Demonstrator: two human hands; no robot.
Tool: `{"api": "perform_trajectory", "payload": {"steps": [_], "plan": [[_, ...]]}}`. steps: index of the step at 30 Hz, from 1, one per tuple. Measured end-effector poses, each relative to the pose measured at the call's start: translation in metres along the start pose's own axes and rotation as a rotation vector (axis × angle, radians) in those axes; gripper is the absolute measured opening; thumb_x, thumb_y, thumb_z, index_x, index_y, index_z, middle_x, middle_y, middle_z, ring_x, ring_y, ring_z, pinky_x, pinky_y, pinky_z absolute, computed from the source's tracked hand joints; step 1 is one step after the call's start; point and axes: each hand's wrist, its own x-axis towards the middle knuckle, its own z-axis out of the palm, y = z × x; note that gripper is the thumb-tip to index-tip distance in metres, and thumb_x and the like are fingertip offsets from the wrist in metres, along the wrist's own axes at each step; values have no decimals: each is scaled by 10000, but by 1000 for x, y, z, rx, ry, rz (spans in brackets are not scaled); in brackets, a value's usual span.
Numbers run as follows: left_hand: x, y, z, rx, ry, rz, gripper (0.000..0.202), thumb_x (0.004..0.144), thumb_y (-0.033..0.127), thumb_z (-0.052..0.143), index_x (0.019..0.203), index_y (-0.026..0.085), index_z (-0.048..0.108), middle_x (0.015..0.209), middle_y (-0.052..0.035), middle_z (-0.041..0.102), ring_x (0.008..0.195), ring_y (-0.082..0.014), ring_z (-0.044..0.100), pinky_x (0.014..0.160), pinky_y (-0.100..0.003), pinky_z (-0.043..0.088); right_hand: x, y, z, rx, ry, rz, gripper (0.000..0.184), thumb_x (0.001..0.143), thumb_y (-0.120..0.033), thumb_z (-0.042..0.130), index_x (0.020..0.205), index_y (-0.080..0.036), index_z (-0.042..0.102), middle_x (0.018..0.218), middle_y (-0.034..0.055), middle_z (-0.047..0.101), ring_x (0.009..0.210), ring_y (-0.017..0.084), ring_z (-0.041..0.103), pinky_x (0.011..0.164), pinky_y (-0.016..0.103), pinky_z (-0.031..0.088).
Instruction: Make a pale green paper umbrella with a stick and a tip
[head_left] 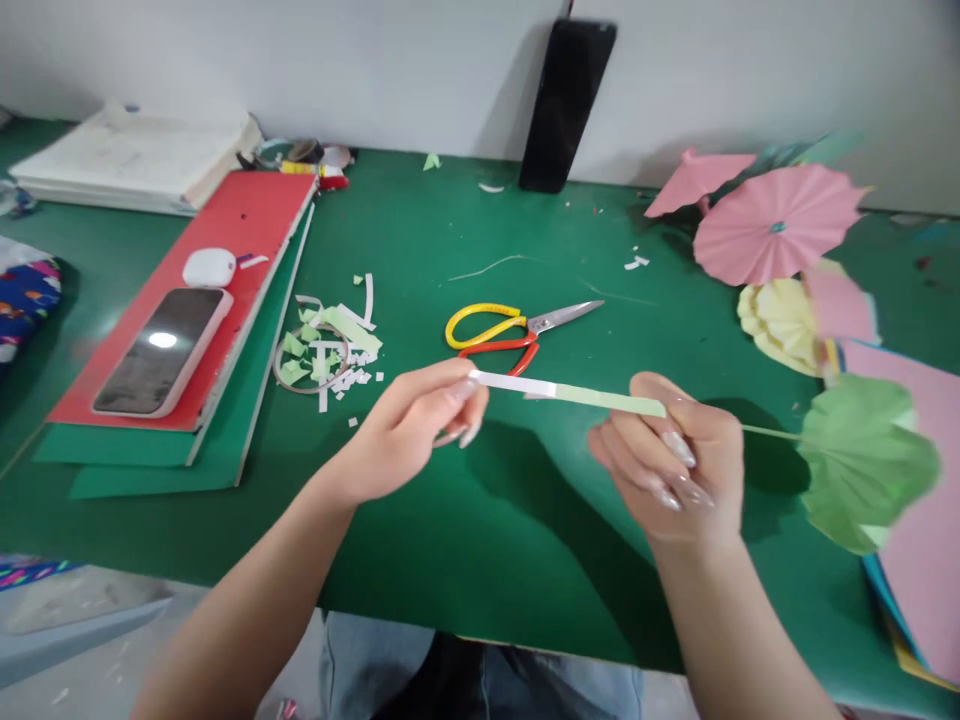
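Observation:
A narrow paper strip (596, 398), white at one end and pale green at the other, is stretched between my hands above the table. My left hand (420, 420) pinches its white end between thumb and fingertips. Curled fingers of my right hand (671, 455) hold the green end together with the thin stem of a pleated green paper leaf (866, 460), which sticks out to the right. How the strip meets the stem is hidden by the fingers. Just beyond my hands lie scissors (536, 325) with one yellow and one red handle, blades slightly apart.
Paper scraps (341, 345) and a ring of tape (279, 360) lie left of centre. A phone (165, 350) and a white case (209, 267) rest on red and green boards (255, 225). Another phone (568, 105) leans on the wall. Pink paper flowers (810, 215) and coloured sheets (930, 560) are at right.

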Motion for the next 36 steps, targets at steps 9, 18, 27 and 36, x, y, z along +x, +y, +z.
{"api": "perform_trajectory", "payload": {"steps": [9, 18, 27, 36], "plan": [[-29, -2, -62, 596, 564, -303, 274, 829, 317, 343, 592, 207, 424, 588, -13, 452, 576, -165, 422, 577, -272, 327, -5, -16, -8, 120, 84, -99, 427, 826, -258, 552, 509, -187, 275, 329, -122, 186, 295, 35, 88, 388, 206, 128], [-60, 27, -32, 813, 815, -408, 312, 737, 472, 625, 620, 204, 514, 603, -9, 553, 602, -181, 500, 582, -259, 330, -45, -23, -15, 326, 66, -83, 384, 860, -243, 503, 579, -201, 245, 411, -131, 166, 331, 47, 33, 395, 174, 215], [-29, 10, 131, -554, 237, -220, 496, 786, 398, 674, 1249, 347, 506, 808, 4, 540, 537, -94, 464, 463, -212, 377, -66, 12, 5, 536, 105, -130, 474, 871, -258, 492, 617, -206, 95, 395, -145, 76, 275, 22, -67, 314, 136, 102], [-1, 18, 128, -332, 102, -50, 185, 752, 358, 713, 623, 225, 709, 737, -22, 479, 690, -145, 460, 648, -263, 397, -78, 4, -14, 375, -10, 28, 462, 813, -420, 495, 595, -208, 147, 337, -127, 108, 225, 42, 15, 292, 167, 170]]}}
